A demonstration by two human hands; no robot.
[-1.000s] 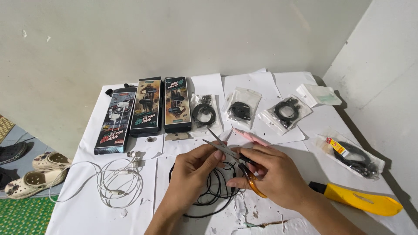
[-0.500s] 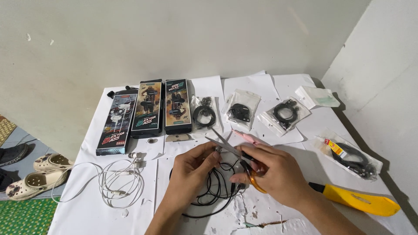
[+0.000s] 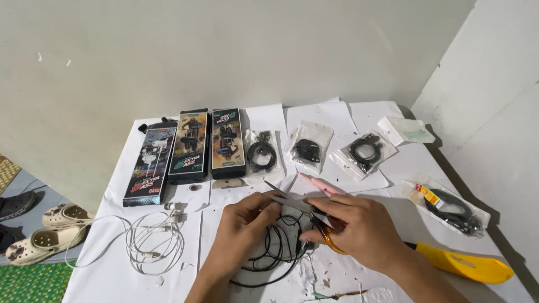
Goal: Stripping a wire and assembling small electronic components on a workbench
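1. Paper-covered table (image 3: pixel 359 120): everything lies on it.
2. Right hand (image 3: pixel 359 227), near its front edge, grips orange-handled scissors (image 3: pixel 297 205), blades open.
3. Left hand (image 3: pixel 244 227) pinches the black earphone cable (image 3: pixel 269 252): light, limp, best held near the cut.

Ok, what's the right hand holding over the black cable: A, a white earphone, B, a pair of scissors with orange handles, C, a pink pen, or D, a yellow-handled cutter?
B: the right hand grips orange-handled scissors, blades pointing toward the left hand, above the black cable; the yellow-handled cutter lies untouched on the table beside it.
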